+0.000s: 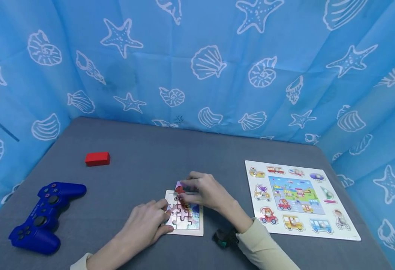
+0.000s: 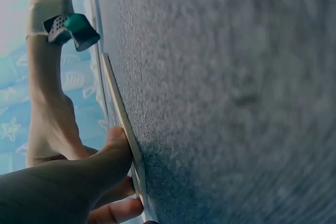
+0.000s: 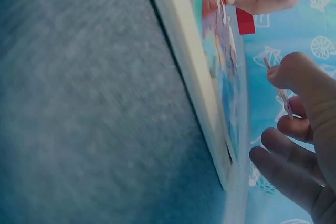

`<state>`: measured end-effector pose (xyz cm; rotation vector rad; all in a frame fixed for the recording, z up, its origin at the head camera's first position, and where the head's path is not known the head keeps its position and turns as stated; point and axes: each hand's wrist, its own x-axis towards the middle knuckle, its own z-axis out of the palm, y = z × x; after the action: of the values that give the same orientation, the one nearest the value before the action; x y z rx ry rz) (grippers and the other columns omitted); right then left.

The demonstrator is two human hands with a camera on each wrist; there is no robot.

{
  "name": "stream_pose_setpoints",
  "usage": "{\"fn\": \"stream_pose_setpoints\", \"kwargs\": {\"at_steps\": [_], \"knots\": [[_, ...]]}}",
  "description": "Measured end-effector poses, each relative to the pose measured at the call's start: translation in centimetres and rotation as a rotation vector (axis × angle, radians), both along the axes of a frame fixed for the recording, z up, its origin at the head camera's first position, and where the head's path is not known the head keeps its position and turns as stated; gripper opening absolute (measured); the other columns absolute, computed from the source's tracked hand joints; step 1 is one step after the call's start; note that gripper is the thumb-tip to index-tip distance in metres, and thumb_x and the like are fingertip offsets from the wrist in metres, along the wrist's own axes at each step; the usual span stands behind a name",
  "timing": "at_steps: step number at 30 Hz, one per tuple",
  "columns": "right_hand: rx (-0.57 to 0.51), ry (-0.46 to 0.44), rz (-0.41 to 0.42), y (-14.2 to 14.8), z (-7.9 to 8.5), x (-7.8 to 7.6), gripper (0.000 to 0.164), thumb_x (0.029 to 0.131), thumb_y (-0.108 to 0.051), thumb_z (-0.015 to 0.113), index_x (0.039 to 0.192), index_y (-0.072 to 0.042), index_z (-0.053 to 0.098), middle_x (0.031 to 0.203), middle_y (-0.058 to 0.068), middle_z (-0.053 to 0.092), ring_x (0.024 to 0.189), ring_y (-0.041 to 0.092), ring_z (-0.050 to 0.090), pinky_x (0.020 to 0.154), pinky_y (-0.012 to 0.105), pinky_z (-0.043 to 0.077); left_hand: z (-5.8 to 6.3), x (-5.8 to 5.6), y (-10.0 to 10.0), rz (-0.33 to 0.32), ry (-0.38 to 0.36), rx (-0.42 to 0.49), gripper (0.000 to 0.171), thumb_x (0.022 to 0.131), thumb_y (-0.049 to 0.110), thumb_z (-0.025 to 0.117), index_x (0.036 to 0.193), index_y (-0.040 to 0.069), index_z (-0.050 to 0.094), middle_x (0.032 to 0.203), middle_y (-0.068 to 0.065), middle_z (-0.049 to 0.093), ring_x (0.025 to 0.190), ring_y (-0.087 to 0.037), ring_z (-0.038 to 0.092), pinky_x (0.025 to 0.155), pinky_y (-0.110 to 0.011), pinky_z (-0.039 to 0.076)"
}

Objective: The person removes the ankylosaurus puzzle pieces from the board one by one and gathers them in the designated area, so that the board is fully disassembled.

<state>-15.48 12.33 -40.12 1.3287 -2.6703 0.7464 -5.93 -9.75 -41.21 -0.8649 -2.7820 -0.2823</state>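
Observation:
A small square jigsaw puzzle (image 1: 183, 224) in a pale wooden frame lies at the front middle of the table. My left hand (image 1: 148, 218) rests on its left side. The thumb (image 2: 117, 135) and other fingers touch the frame's edge (image 2: 127, 124). Over the far part of the puzzle, my right hand (image 1: 205, 189) pinches a thin pink and red puzzle piece (image 3: 287, 103) between thumb and fingers, clear of the board in the right wrist view. Several pieces lie fitted in the near part; the right fingers hide some of the far part.
A blue game controller (image 1: 42, 217) lies at the left, with a red block (image 1: 97, 159) beyond it. To the right is a white peg puzzle board (image 1: 298, 198) with vehicle pieces. A blue curtain (image 1: 183, 67) hangs behind the grey table (image 1: 143, 150).

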Motion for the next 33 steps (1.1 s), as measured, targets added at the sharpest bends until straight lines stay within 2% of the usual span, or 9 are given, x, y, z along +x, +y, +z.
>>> {"fn": "stream_pose_setpoints", "kwargs": {"at_steps": [3, 6, 10, 13, 16, 20, 22, 28, 33], "knots": [[0.001, -0.004, -0.006, 0.2, 0.2, 0.0, 0.031, 0.091, -0.026, 0.078, 0.116, -0.007, 0.077, 0.09, 0.003, 0.067, 0.064, 0.006, 0.049, 0.059, 0.012, 0.036, 0.2, -0.1, -0.1, 0.008, -0.024, -0.018, 0.029, 0.078, 0.049, 0.083, 0.078, 0.023, 0.073, 0.094, 0.005, 0.063, 0.067, -0.014, 0.055, 0.051, -0.03, 0.04], [0.008, -0.015, -0.022, 0.8, 0.7, -0.2, 0.032, 0.09, -0.027, 0.079, 0.116, -0.008, 0.077, 0.092, 0.004, 0.066, 0.067, 0.012, 0.053, 0.06, 0.013, 0.037, 0.4, -0.2, -0.3, 0.026, -0.104, -0.03, 0.029, 0.08, 0.051, 0.082, 0.088, 0.023, 0.08, 0.099, 0.002, 0.062, 0.072, -0.012, 0.055, 0.054, -0.031, 0.043], [0.017, -0.026, -0.057, 1.8, 1.4, -0.5, 0.033, 0.09, -0.024, 0.079, 0.118, -0.008, 0.077, 0.095, 0.003, 0.065, 0.071, 0.015, 0.056, 0.062, 0.015, 0.039, 0.8, -0.4, -0.5, 0.062, -0.252, -0.014, 0.039, 0.081, 0.052, 0.082, 0.106, 0.022, 0.083, 0.12, -0.006, 0.067, 0.092, -0.018, 0.063, 0.067, -0.041, 0.055], [0.027, -0.036, -0.091, 3.0, 1.8, -1.0, 0.033, 0.09, -0.022, 0.079, 0.119, -0.007, 0.076, 0.096, 0.003, 0.064, 0.073, 0.016, 0.057, 0.062, 0.016, 0.041, 1.0, -0.6, -0.6, 0.07, -0.319, -0.001, 0.046, 0.078, 0.055, 0.083, 0.11, 0.021, 0.082, 0.138, -0.014, 0.065, 0.105, -0.025, 0.066, 0.075, -0.048, 0.058], [0.035, -0.059, -0.127, 4.2, 2.1, -1.5, 0.033, 0.089, -0.02, 0.08, 0.119, -0.007, 0.076, 0.096, 0.005, 0.065, 0.074, 0.017, 0.058, 0.062, 0.017, 0.042, 1.1, -0.9, -0.6, 0.06, -0.338, -0.001, 0.048, 0.076, 0.058, 0.084, 0.109, 0.022, 0.082, 0.143, -0.015, 0.062, 0.103, -0.025, 0.067, 0.071, -0.045, 0.056], [0.06, -0.091, -0.159, 5.9, 1.9, -2.2, 0.033, 0.088, -0.017, 0.081, 0.119, -0.005, 0.076, 0.094, 0.007, 0.064, 0.073, 0.018, 0.055, 0.06, 0.018, 0.041, 1.1, -1.3, -0.8, 0.046, -0.329, 0.003, 0.045, 0.074, 0.058, 0.085, 0.105, 0.025, 0.083, 0.141, -0.013, 0.065, 0.103, -0.027, 0.071, 0.065, -0.041, 0.055], [0.086, -0.111, -0.164, 6.4, 1.8, -2.4, 0.033, 0.088, -0.018, 0.08, 0.118, -0.005, 0.076, 0.091, 0.007, 0.063, 0.071, 0.017, 0.053, 0.06, 0.019, 0.039, 1.1, -1.4, -1.0, 0.047, -0.33, 0.01, 0.042, 0.074, 0.056, 0.086, 0.103, 0.025, 0.083, 0.139, -0.012, 0.066, 0.108, -0.031, 0.072, 0.066, -0.043, 0.057], [0.159, -0.175, -0.158, 7.3, 1.3, -2.5, 0.031, 0.09, -0.02, 0.079, 0.118, -0.007, 0.077, 0.085, 0.004, 0.061, 0.069, 0.013, 0.05, 0.059, 0.018, 0.036, 1.0, -1.4, -1.6, 0.064, -0.363, 0.025, 0.039, 0.074, 0.054, 0.087, 0.1, 0.026, 0.084, 0.14, -0.008, 0.067, 0.11, -0.03, 0.071, 0.07, -0.045, 0.056], [0.168, -0.193, -0.149, 7.5, 0.9, -2.5, 0.03, 0.09, -0.019, 0.079, 0.117, -0.008, 0.077, 0.087, 0.003, 0.063, 0.071, 0.011, 0.052, 0.061, 0.018, 0.038, 1.2, -1.3, -2.0, 0.09, -0.396, 0.016, 0.039, 0.073, 0.053, 0.087, 0.101, 0.025, 0.084, 0.141, -0.006, 0.066, 0.102, -0.023, 0.069, 0.069, -0.04, 0.054]]}}
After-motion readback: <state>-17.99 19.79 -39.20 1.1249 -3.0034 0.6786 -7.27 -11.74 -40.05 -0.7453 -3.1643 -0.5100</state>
